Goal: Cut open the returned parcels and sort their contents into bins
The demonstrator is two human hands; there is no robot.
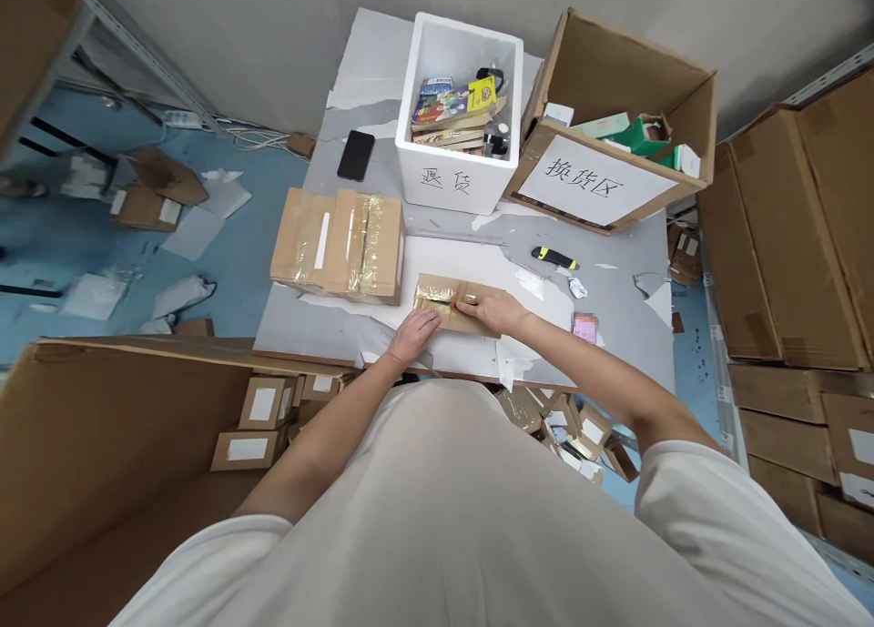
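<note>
One table [416, 224] stands before the worker. At the middle of its near side lies a small cardboard carton [449, 288], long axis running left to right across the worker's body. The carton sits directly beneath both hands; neither is nearer, both touch it. The left hand [415, 331] covers its near left edge, grip loose, fingers laid flat. The right hand [498, 312] bears on its right half, fingers bent toward a dark slit in the tape. A red spot shows at the fingertips; whether that grip is closed on anything, I cannot tell.

Count on the table, by size: one open-topped carton [594, 186], marked by hand on a white sheet; one white foam box [447, 187], holding books, their number uncertain; two tape-sealed boxes [340, 245], side by side, left of the small carton; one black phone [356, 156]; one yellow-and-black utility knife [554, 257], lying beyond the right hand, untouched; one pink card [585, 328], near the right forearm; one crumpled paper [577, 288].
</note>
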